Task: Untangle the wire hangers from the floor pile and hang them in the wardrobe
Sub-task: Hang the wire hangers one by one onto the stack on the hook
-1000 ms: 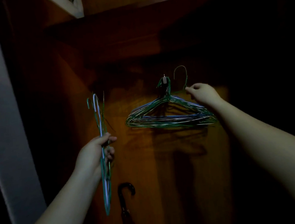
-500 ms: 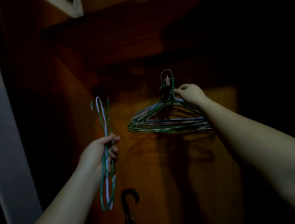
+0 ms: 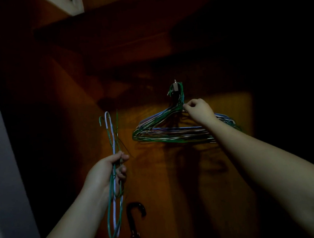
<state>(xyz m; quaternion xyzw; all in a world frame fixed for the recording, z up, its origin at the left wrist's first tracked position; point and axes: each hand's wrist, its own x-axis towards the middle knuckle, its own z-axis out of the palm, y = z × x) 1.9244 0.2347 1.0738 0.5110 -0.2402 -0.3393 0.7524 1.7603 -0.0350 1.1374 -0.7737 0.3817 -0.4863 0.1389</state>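
Right hand (image 3: 199,110) pinching neck of hung hangers (image 3: 172,131), bunch dangling from metal hook (image 3: 175,86) on dim wooden wardrobe back panel (image 3: 157,175). Left hand (image 3: 107,172) gripping spare hangers (image 3: 113,179) upright. Umbrella handle (image 3: 135,211) standing below; shelf (image 3: 143,15) overhanging.

The right hand (image 3: 199,111) carried its wire hanger (image 3: 181,97) leftward and hooked it onto the wardrobe hook (image 3: 175,86).

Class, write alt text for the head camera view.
In a dim wooden wardrobe, the right hand pinches the neck of a bunch of wire hangers on a wall hook. The left hand grips more hangers; an umbrella handle shows below.
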